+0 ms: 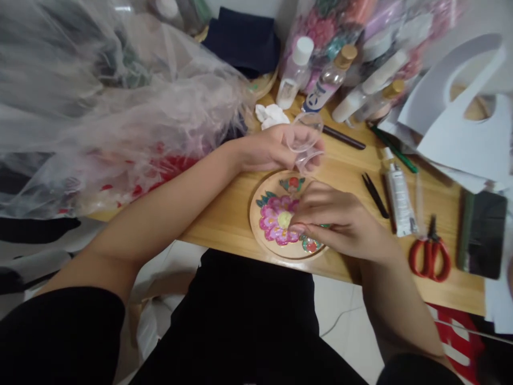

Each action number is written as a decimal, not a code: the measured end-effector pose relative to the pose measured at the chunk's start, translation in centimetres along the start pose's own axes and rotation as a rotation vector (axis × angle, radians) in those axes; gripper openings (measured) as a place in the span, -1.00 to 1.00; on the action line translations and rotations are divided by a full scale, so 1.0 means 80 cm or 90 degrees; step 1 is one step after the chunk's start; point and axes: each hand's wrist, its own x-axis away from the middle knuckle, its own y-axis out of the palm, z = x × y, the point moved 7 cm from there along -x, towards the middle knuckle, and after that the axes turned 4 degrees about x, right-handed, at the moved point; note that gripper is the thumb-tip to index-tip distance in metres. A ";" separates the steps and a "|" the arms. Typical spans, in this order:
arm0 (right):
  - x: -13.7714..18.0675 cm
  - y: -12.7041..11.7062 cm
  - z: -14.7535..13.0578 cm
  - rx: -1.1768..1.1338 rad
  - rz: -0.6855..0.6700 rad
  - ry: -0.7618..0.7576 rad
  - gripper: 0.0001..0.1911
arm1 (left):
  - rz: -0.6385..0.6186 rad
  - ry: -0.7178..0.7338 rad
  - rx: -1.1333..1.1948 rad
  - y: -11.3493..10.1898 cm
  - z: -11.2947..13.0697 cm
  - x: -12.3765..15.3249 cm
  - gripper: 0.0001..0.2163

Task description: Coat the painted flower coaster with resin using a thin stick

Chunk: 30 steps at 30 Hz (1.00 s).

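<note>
My left hand (270, 148) is closed round a small clear plastic cup (305, 133), held tilted above the far edge of a round wooden plate (256, 232). On the plate lies a glossy pink flower (274, 227) with a pale yellow centre (284, 220). Around it sit a green leaf piece (264, 200) and small red-and-green pieces (294, 183). My right hand (340, 219) is over the plate's right side, its thumb and fingers pinched together beside the yellow centre. Whatever is between those fingertips cannot be made out.
Black tweezers (374, 195), a white tube (401, 200), red-handled scissors (430, 256) and a phone (483, 232) lie to the right. Bottles (328, 80) and a crumpled tissue (272, 116) stand behind. Plastic wrapping (180, 101) fills the left; white paper cut-outs (473, 123) lie far right.
</note>
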 end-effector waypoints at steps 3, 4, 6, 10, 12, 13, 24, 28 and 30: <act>-0.002 0.011 -0.001 0.056 -0.020 -0.003 -0.83 | 0.010 -0.015 -0.011 -0.001 0.000 0.000 -0.69; -0.002 0.013 0.000 0.070 -0.026 0.000 -0.81 | 0.001 -0.014 -0.015 0.000 0.000 0.000 -0.67; -0.001 0.016 0.003 0.086 -0.034 0.007 -0.79 | -0.022 -0.009 -0.023 0.002 0.000 -0.001 -0.65; -0.002 0.018 0.005 0.088 -0.035 0.006 -0.81 | -0.021 -0.017 -0.041 0.001 -0.001 -0.002 -0.64; -0.002 0.021 0.005 0.086 -0.046 0.001 -0.82 | -0.015 -0.019 -0.041 0.000 -0.002 -0.002 -0.63; -0.003 0.022 0.004 0.085 -0.052 0.000 -0.82 | -0.018 -0.018 -0.038 0.000 -0.002 -0.002 -0.63; -0.004 0.007 0.001 -0.024 -0.020 0.027 -0.87 | 0.005 -0.031 0.015 0.004 0.002 -0.001 -0.65; 0.009 -0.017 0.014 -0.108 0.166 0.092 -0.86 | -0.045 0.010 0.051 0.003 -0.001 -0.004 -0.68; 0.023 -0.032 0.030 -0.134 0.317 0.157 -0.84 | -0.086 0.038 0.063 0.001 -0.002 -0.006 -0.64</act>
